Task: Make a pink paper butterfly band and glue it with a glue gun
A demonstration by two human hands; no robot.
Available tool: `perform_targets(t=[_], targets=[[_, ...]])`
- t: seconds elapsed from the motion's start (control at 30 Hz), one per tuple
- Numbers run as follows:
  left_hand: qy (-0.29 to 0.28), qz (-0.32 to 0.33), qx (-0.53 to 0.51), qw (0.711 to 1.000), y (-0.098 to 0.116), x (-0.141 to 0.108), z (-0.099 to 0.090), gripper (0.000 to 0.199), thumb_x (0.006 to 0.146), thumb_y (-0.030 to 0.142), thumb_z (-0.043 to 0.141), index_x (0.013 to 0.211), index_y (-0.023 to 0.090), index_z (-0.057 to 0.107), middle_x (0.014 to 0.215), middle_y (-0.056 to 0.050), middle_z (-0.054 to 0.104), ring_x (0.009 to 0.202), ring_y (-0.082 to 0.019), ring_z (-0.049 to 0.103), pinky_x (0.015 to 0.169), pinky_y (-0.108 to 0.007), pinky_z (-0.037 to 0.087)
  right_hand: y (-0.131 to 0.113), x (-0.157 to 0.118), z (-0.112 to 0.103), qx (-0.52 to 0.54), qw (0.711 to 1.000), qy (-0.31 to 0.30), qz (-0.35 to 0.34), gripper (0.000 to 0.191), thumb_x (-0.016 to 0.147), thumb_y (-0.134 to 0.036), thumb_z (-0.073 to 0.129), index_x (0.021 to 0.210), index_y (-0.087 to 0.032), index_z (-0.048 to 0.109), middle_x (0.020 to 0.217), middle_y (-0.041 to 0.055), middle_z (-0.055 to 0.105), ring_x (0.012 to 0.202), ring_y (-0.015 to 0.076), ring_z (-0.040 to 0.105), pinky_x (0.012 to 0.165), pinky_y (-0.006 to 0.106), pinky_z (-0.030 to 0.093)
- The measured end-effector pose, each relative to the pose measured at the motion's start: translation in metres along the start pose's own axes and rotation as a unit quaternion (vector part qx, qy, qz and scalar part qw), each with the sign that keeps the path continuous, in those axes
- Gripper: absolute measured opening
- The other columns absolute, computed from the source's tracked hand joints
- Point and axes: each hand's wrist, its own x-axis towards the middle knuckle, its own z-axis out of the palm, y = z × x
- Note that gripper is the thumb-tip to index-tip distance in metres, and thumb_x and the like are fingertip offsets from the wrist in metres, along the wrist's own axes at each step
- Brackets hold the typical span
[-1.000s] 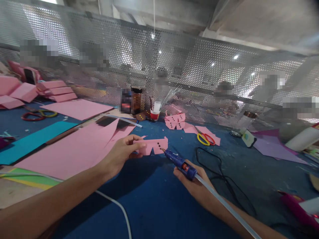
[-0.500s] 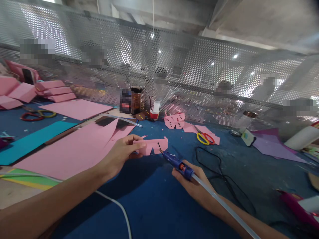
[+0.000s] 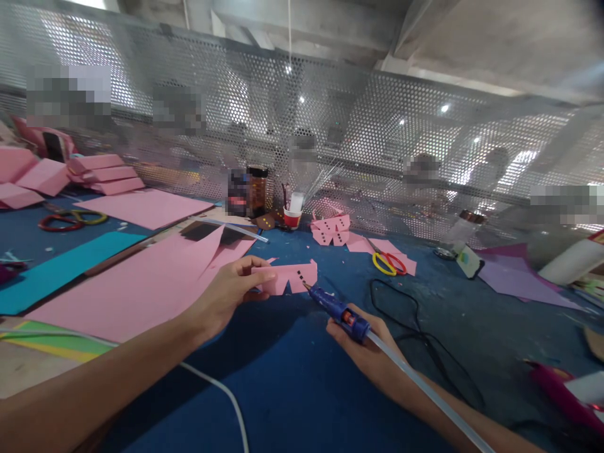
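Note:
My left hand (image 3: 240, 280) pinches a small folded pink paper piece (image 3: 283, 275) by its left end, holding it above the blue table. Notches are cut in its lower edge, and small black squares run in a line near its right end. My right hand (image 3: 361, 343) is wrapped round a blue hot glue gun (image 3: 337, 311), whose nozzle tip is at the lower right of the paper, by the black squares. Whether the tip touches the paper I cannot tell. A long clear glue stick (image 3: 425, 387) sticks out of the gun's back end.
Similar pink pieces with black squares (image 3: 331, 229) sit ahead, beside yellow-and-red scissors (image 3: 389, 263). Large pink sheets (image 3: 141, 283) and a teal strip (image 3: 70, 267) lie left. A black cord (image 3: 418, 314) curls at right; a white cable (image 3: 217, 380) crosses the front. A perforated metal screen (image 3: 264, 100) stands behind.
Almost nothing differs. The glue gun has shifted very slightly to the right, with its tip still by the black squares; my left hand holds the paper nearly still.

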Motion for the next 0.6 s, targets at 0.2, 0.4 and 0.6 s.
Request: perform_targets(t=[0.2, 0.4, 0.6], targets=[[0.005, 0.006, 0.001, 1.000, 0.0001, -0.0006, -0.0002, 0.023, 0.072, 0.039, 0.073, 0.079, 0.020, 0.062, 0.078, -0.001, 0.064, 0.080, -0.019, 0.063, 0.067, -0.028, 0.051, -0.0031, 0.0016, -0.0009, 0.008, 1.000, 0.006, 0.009, 0.032, 0.083, -0.050, 0.064, 0.083, -0.018, 0.065, 0.065, 0.0004, 0.059, 0.061, 0.0141, 0.057, 0.051, 0.021, 0.046], [-0.002, 0.003, 0.000, 1.000, -0.0024, 0.0004, -0.0001, 0.021, 0.075, 0.038, 0.073, 0.079, 0.021, 0.062, 0.076, 0.000, 0.062, 0.082, -0.018, 0.062, 0.069, -0.027, 0.052, -0.0087, 0.0041, -0.0042, 0.002, 1.000, -0.013, 0.008, 0.031, 0.083, -0.049, 0.064, 0.083, -0.018, 0.066, 0.066, 0.0003, 0.060, 0.060, 0.0133, 0.056, 0.051, 0.020, 0.044], [-0.001, -0.002, -0.001, 1.000, -0.0004, -0.0002, 0.0008, 0.022, 0.076, 0.037, 0.073, 0.081, 0.020, 0.061, 0.080, 0.000, 0.063, 0.079, -0.016, 0.060, 0.067, -0.026, 0.051, -0.0016, 0.0014, -0.0005, -0.002, 1.000, 0.008, 0.012, 0.030, 0.083, -0.048, 0.064, 0.084, -0.018, 0.065, 0.068, 0.0008, 0.061, 0.062, 0.0140, 0.057, 0.052, 0.021, 0.045]])
